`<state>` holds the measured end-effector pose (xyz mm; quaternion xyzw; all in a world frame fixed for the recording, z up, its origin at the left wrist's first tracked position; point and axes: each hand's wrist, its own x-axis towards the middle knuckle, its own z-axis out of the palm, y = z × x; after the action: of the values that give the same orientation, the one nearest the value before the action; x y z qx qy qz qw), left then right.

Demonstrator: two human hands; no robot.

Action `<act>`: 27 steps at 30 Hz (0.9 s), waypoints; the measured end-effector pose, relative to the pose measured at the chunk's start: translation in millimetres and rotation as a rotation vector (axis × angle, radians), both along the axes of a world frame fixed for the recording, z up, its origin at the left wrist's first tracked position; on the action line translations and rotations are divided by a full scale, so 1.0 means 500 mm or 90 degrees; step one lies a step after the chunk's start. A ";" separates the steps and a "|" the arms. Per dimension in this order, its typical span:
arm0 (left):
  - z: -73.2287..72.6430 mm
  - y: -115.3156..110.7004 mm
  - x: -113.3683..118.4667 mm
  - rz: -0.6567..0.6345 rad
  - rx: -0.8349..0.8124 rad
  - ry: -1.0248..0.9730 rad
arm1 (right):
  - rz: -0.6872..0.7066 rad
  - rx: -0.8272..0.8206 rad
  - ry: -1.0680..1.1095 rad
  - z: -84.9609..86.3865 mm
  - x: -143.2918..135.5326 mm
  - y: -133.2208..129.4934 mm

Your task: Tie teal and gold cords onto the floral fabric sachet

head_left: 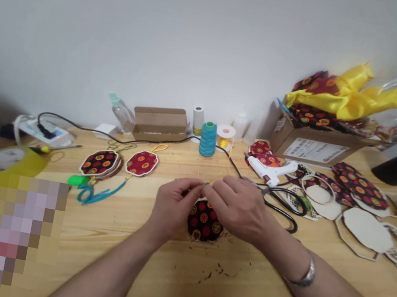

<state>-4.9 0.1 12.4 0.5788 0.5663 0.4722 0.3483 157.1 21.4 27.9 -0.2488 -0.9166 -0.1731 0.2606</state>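
Note:
A black round fabric piece with red and orange flowers [205, 224] lies at the middle of the wooden table, below my fingers. My left hand [175, 203] pinches at its top left edge. From the right, my right hand [237, 204] reaches over the top of the piece, its fingers closed and meeting the left fingertips. A bit of yellow cord shows between the fingertips, but what each hand grips there is too small to make out. Black-handled scissors [287, 213] lie just right of my right hand.
A white glue gun [270, 170], wooden shapes [364, 229] and a carton [311, 140] of fabric are on the right. Teal thread [208, 140] stands behind my hands. Finished-looking pieces [142, 163] with cords lie left. A black cable [138, 140] crosses the back.

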 end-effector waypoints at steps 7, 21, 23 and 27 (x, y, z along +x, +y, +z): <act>0.002 -0.007 0.006 -0.138 -0.016 -0.006 | 0.050 -0.181 0.125 0.005 0.020 0.033; 0.012 -0.001 0.000 0.002 -0.047 -0.092 | 0.063 -0.656 0.337 -0.017 0.004 0.054; 0.012 -0.001 0.000 0.019 -0.033 -0.077 | 0.056 -0.678 0.341 -0.014 0.002 0.050; 0.011 0.001 -0.001 0.047 -0.031 -0.062 | 0.017 -0.689 0.319 -0.015 -0.001 0.041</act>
<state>-5.5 0.7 17.7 0.5254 0.5810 0.4984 0.3715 156.4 41.9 20.6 -0.3682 -0.7883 0.3858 0.3070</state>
